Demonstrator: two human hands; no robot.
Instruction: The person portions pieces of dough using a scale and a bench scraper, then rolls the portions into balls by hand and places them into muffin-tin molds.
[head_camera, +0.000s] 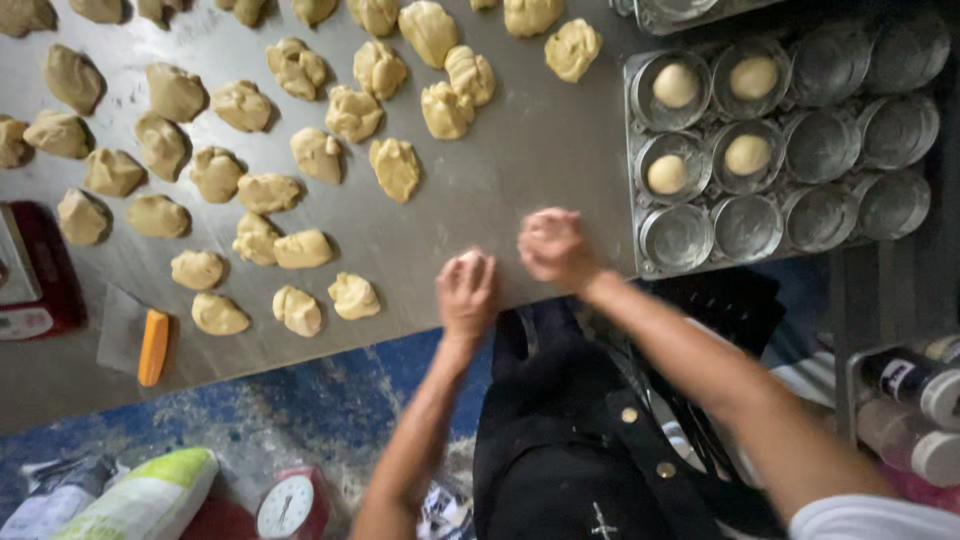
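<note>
Pale dough is cupped under each hand, left and right; the round-cupped metal tray lies right, nearer the right hand.

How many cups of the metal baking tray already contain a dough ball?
4. In the metal baking tray, the dough balls fill the two left columns: top row and, middle row and. No others are visible.

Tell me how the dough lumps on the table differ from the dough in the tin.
The lumps are ragged, darker tan and scattered loose on the table. The balls in the tin are smooth, round and paler, one per cup. Both are similar-sized portions of dough.
</note>
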